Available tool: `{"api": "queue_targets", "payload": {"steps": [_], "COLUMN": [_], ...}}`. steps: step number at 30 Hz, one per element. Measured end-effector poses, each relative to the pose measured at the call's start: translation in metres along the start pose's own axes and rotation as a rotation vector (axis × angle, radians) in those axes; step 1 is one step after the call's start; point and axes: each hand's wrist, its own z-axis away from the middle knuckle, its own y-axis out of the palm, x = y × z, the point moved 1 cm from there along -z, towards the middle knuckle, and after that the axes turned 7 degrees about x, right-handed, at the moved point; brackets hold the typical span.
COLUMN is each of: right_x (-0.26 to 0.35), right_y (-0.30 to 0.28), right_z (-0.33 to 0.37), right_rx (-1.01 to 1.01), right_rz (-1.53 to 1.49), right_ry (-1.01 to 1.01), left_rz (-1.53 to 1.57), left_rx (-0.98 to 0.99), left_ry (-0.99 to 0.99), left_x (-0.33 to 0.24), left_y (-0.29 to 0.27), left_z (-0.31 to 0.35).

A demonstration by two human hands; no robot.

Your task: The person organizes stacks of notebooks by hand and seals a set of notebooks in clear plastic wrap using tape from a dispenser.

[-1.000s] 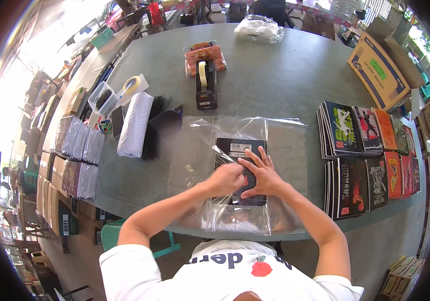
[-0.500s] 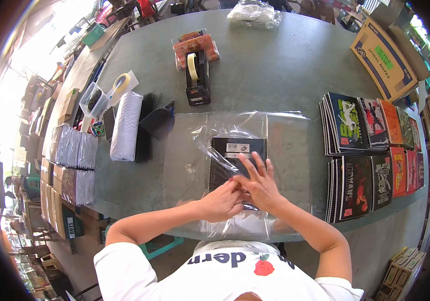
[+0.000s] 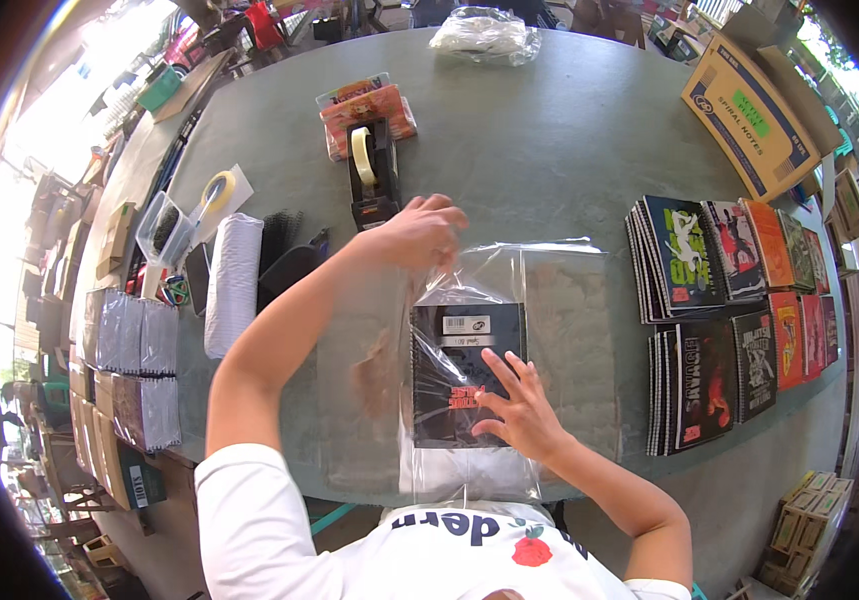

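A black spiral notebook (image 3: pixel 449 425) lies on the clear plastic film (image 3: pixel 574 345) at the near middle of the table, with film over it. My right hand (image 3: pixel 519 412) rests on the notebook's right side, fingers spread and open. Beyond the notebook's top edge, my left hand (image 3: pixel 417 235) is raised over the film's far left part. Its fingers are bent and slightly blurred, and whether anything is between them cannot be made out. Just beyond it stands a black tape dispenser (image 3: pixel 377 172) with a roll of yellowish tape.
Stacks of spiral notebooks (image 3: pixel 689 250) fill the right side, near a cardboard box (image 3: pixel 749 115). On the left are a white plastic roll (image 3: pixel 233 285), a clear container (image 3: pixel 164 228) and wrapped notebooks (image 3: pixel 129 330). Crumpled plastic (image 3: pixel 485 35) lies at the far edge.
My left hand has left the notebook and moved up and away toward the tape dispenser. My right hand has shifted slightly nearer me and stays spread on the notebook.
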Motion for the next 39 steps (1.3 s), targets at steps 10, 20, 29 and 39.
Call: {"api": "queue_targets", "payload": {"steps": [10,20,29,39], "right_x": [0.0,-0.005,-0.019,-0.029], "right_y": [0.001,-0.046,-0.019,-0.014], "right_z": [0.002,-0.031,-0.036,-0.038], "right_rx": [0.15,0.406,0.184,0.249], "right_rz": [0.181,-0.017,0.228,0.024], "right_ry": [-0.01,0.094,0.144,0.286], "left_rz": [0.054,0.704,0.145,0.323], "left_rx": [-1.434,-1.153,-0.249,0.004], "left_ry": [-0.577,-0.944,-0.972,-0.408], "left_x": [0.06,0.073,0.06,-0.124], "left_y": [0.008,0.025,0.036,0.095], "left_z": [0.03,0.041,0.101,0.01]}}
